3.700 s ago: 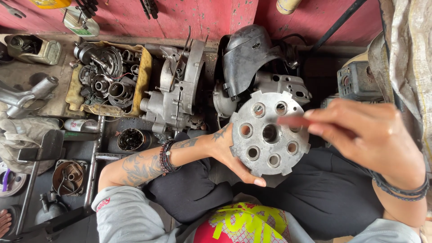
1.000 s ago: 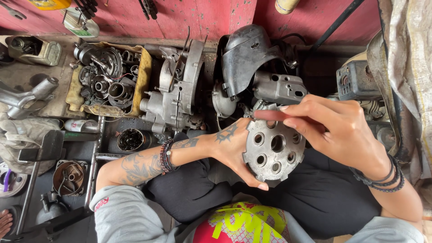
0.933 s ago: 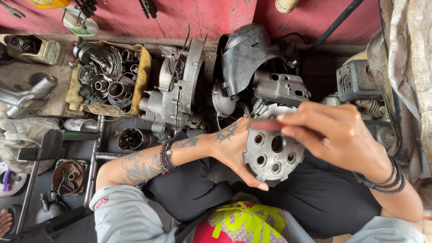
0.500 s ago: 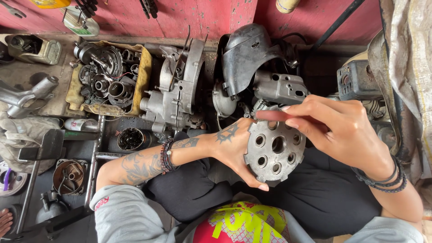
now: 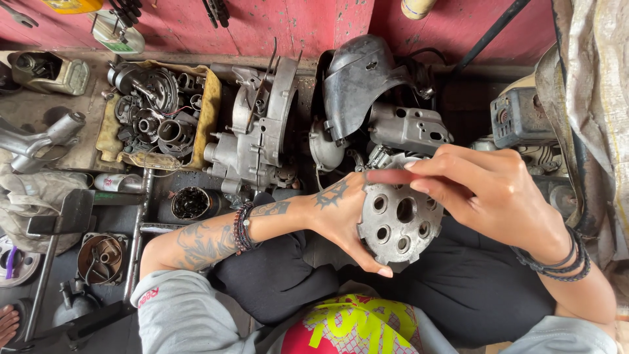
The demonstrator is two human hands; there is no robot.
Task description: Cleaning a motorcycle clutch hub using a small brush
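My left hand [image 5: 344, 213] grips a round grey metal hub with several holes [image 5: 398, 221], holding it by its left rim above my lap. My right hand [image 5: 488, 193] pinches a thin red-handled tool [image 5: 386, 176] and lays it across the hub's upper edge. Its working tip is hidden where it meets the hub. Dark bands circle both wrists, and my left forearm is tattooed.
A grey engine case [image 5: 259, 141] stands on the floor ahead, with a dark curved cover [image 5: 357, 78] and a metal block [image 5: 409, 128] to its right. A yellow tray of gears [image 5: 157, 118] lies left. A boxy motor [image 5: 521, 115] sits right, before the red wall [image 5: 282, 23].
The hub has dropped a little and turned in my left hand since the oldest frame. My right hand has been working the red tool back and forth along its top edge.
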